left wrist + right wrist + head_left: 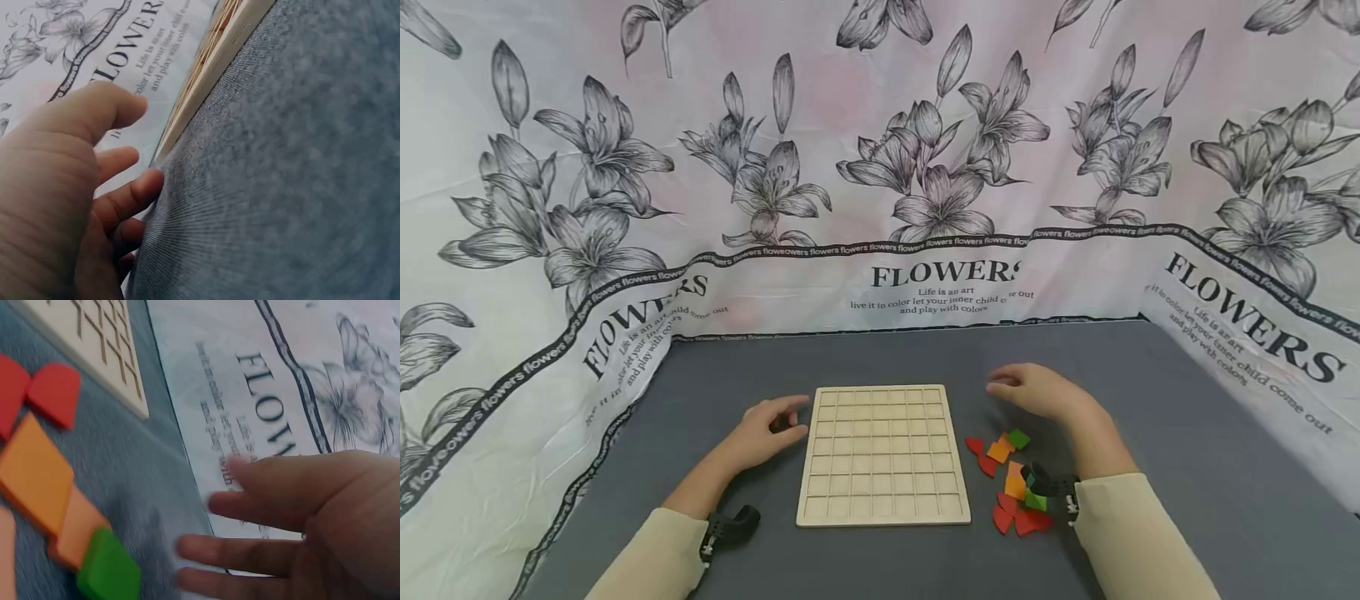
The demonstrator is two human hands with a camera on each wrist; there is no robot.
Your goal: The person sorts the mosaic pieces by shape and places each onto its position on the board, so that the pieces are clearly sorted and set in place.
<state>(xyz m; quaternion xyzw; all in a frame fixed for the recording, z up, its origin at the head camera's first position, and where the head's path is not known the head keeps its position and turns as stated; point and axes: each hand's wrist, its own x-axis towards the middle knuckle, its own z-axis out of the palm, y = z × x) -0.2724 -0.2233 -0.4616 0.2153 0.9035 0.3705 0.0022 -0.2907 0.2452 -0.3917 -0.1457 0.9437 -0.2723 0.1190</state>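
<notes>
A square wooden grid board (883, 457) lies flat on the grey table between the two hands. My left hand (769, 432) rests beside the board's left edge, fingers loosely bent and holding nothing. Over the table, right of the board's far corner, my right hand (1037, 390) hovers with relaxed, empty fingers. Nearer than that hand lie red quarter-round pieces (987, 464), orange squares (1000, 448) and a green square (1018, 439). In the right wrist view the green piece (109, 565) and an orange piece (36, 475) sit below and left of the fingers.
More red pieces (1022, 521), an orange piece (1015, 481) and a green piece (1036, 500) lie by the board's near right corner, partly behind the right wrist camera (1051, 483). A flower-printed cloth (940, 283) stands around the table's back and sides.
</notes>
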